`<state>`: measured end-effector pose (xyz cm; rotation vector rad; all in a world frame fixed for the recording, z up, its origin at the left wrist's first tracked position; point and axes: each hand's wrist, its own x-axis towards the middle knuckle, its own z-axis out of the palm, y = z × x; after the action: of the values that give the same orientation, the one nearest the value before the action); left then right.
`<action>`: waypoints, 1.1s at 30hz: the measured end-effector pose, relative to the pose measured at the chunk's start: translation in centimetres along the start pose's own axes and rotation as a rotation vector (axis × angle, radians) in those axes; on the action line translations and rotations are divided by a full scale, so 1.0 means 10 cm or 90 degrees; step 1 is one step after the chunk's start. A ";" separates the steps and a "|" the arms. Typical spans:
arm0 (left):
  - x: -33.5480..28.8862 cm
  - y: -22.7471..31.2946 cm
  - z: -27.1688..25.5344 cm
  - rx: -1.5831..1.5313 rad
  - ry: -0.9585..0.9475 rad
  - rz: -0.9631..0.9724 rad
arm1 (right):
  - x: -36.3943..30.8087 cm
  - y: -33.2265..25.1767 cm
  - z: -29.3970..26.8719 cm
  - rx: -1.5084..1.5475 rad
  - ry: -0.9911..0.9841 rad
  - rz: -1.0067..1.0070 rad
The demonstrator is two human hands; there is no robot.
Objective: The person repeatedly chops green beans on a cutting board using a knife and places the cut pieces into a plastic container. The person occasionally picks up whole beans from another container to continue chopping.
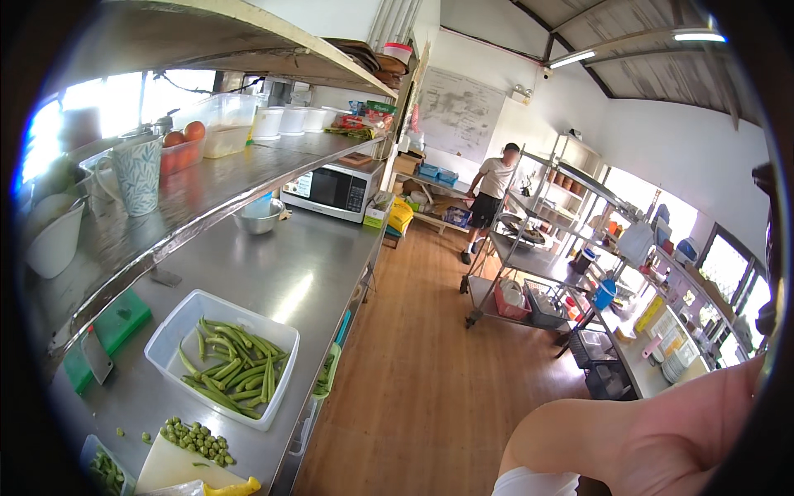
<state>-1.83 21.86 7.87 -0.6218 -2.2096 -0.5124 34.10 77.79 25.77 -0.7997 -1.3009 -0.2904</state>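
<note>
My right arm is raised and bent close at the lower right, and my right hand (703, 434) fills that corner, its fingers out of sight. I cannot see my left hand. On the steel counter (302, 252) a translucent white tub (285, 331) holds whole okra (236, 364). Nearer, cut okra pieces (198, 440) lie on a white cutting board (172, 465). A yellow handle-like thing (236, 488) lies at the board's near edge, partly cut off. Beside the board stands a small tub (124, 479) of cut green pieces.
A green cutting board (124, 318) and a blade-like tool (97, 355) lie under the shelf (207, 178), which bears a leaf-patterned mug (136, 178). A metal bowl (259, 219) and microwave (331, 190) stand farther back. Across the wooden floor (413, 347), a person (496, 182) stands near a wheeled rack (529, 260).
</note>
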 end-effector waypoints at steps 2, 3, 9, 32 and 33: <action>0.05 0.03 0.02 -0.014 0.013 0.006 | 0.05 -0.03 -0.01 0.007 0.006 -0.005; 0.07 0.05 0.02 -0.021 0.018 0.008 | 0.09 -0.05 -0.03 0.009 0.009 -0.007; 0.15 0.11 0.08 -0.058 0.033 0.011 | 0.27 -0.11 0.00 0.020 0.013 -0.037; 0.29 0.51 -1.12 -0.213 0.413 0.197 | -0.32 -2.45 1.41 0.829 -0.079 -0.386; 0.25 0.58 -1.25 -0.215 0.454 0.224 | -0.47 -2.62 1.42 0.914 -0.121 -0.392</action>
<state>7.11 20.48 18.51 -0.8275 -1.3212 -0.7825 6.25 67.64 31.57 0.8116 -1.4990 0.2727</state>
